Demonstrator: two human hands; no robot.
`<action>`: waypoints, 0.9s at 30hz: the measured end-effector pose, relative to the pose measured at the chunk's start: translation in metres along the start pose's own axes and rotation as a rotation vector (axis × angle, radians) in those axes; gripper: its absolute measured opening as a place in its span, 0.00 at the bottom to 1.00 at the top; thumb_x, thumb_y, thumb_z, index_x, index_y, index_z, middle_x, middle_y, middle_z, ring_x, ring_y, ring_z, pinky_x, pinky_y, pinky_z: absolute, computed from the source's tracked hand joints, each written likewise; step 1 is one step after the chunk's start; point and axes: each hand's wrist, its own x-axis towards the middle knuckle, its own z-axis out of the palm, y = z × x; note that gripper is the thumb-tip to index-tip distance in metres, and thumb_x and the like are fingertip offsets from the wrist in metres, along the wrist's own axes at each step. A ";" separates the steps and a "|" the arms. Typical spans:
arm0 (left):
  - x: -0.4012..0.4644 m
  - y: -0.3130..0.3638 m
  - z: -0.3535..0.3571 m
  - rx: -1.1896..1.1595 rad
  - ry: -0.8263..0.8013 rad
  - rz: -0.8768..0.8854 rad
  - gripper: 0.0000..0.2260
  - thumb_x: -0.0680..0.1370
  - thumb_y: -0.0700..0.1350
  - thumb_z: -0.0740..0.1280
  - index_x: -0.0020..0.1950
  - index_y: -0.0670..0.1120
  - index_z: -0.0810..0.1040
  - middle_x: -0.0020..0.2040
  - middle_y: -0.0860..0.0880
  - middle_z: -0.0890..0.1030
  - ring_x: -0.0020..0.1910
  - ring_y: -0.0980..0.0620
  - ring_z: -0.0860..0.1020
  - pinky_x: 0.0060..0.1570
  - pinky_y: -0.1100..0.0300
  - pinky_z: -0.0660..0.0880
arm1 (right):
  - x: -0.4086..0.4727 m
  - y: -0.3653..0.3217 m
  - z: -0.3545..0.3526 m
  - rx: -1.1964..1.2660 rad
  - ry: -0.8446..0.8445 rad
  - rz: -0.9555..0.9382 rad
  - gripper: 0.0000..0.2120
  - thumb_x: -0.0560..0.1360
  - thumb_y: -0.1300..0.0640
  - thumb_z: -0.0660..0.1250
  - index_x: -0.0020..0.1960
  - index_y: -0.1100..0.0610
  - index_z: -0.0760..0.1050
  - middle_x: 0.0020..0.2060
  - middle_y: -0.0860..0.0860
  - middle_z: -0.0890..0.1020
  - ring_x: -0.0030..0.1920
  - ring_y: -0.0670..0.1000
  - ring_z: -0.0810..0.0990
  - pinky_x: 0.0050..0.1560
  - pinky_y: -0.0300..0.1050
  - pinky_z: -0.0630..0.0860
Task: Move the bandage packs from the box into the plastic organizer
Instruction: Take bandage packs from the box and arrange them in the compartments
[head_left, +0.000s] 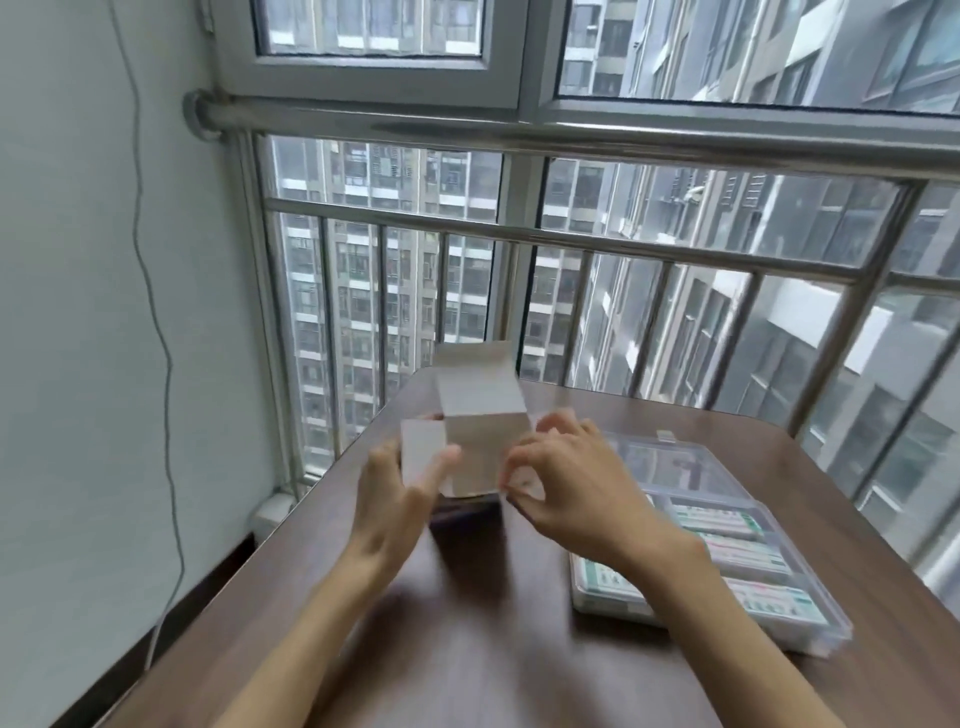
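A small cardboard box stands on the brown table, its white flaps open and its lid flap upright. My left hand holds the left side flap, thumb on its front. My right hand pinches the right side flap with curled fingers. The view is blurred by motion. To the right lies the clear plastic organizer, its lid open toward the window. Several green and white bandage packs lie in its compartments. What is inside the box is hidden.
A steel railing and window run just behind the table's far edge. A white wall with a hanging cable is on the left. The table's left edge runs diagonally toward me.
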 end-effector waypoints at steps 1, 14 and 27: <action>-0.002 -0.004 0.000 0.023 -0.017 0.041 0.10 0.72 0.45 0.68 0.49 0.60 0.81 0.42 0.59 0.84 0.44 0.61 0.81 0.44 0.65 0.76 | -0.002 0.001 -0.001 -0.028 -0.047 -0.003 0.07 0.75 0.51 0.64 0.50 0.47 0.79 0.49 0.44 0.81 0.58 0.48 0.67 0.51 0.41 0.58; 0.002 -0.013 -0.002 -0.170 0.076 0.000 0.06 0.75 0.47 0.69 0.47 0.59 0.81 0.38 0.55 0.83 0.38 0.54 0.79 0.33 0.56 0.75 | -0.006 0.003 0.013 0.138 -0.036 0.008 0.05 0.70 0.49 0.71 0.44 0.49 0.82 0.45 0.45 0.80 0.53 0.49 0.73 0.50 0.41 0.71; 0.001 -0.008 -0.002 -0.142 0.059 0.084 0.04 0.77 0.43 0.69 0.48 0.51 0.83 0.41 0.55 0.85 0.42 0.60 0.81 0.42 0.70 0.73 | 0.039 -0.033 0.021 0.027 -0.761 0.177 0.25 0.73 0.59 0.62 0.68 0.60 0.62 0.64 0.58 0.70 0.64 0.57 0.71 0.53 0.45 0.70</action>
